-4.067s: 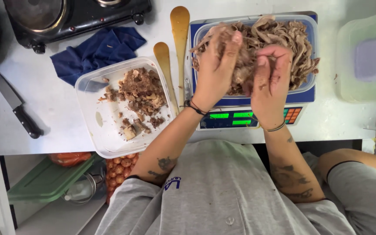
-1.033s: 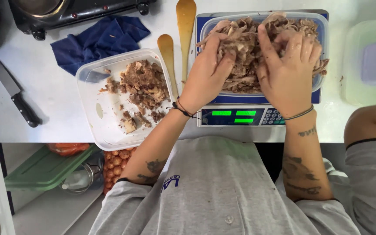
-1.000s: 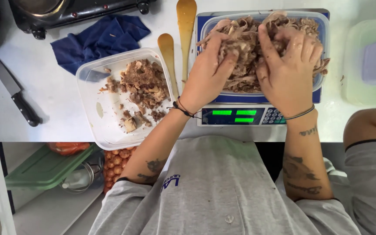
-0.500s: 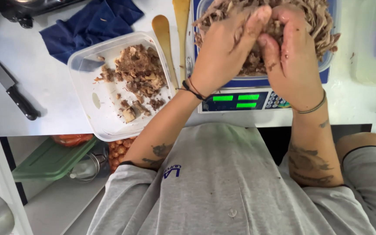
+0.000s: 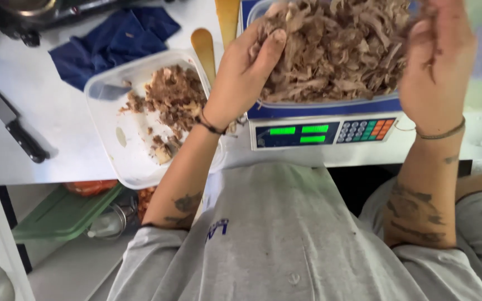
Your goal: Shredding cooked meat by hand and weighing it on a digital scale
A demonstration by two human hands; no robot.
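Left hand is cupping the left flank of the shredded meat pile, fingers curled and pressed into the strands, thumb side down. Right hand is doing the same on the right flank, fingers closed against the meat, partly running out of the top edge. So each grip is clamping inward on a clump, with the meat lying between the two palms, slightly up and forward of the wrists. Both hands are about equally near; the left shows more fully.

The pile is heaped in a clear tub sitting on a blue digital scale at the near edge of the bench, long side running left to right. Just left of the left wrist: a second clear container with darker meat scraps, overhanging the near edge. Two wooden spoons are lying between the containers. Further left, a blue cloth and a black-handled knife.

Versus half a second ago: the hands are sitting higher and closer to the camera, more meat is showing lifted between them, and the view is shifting right.
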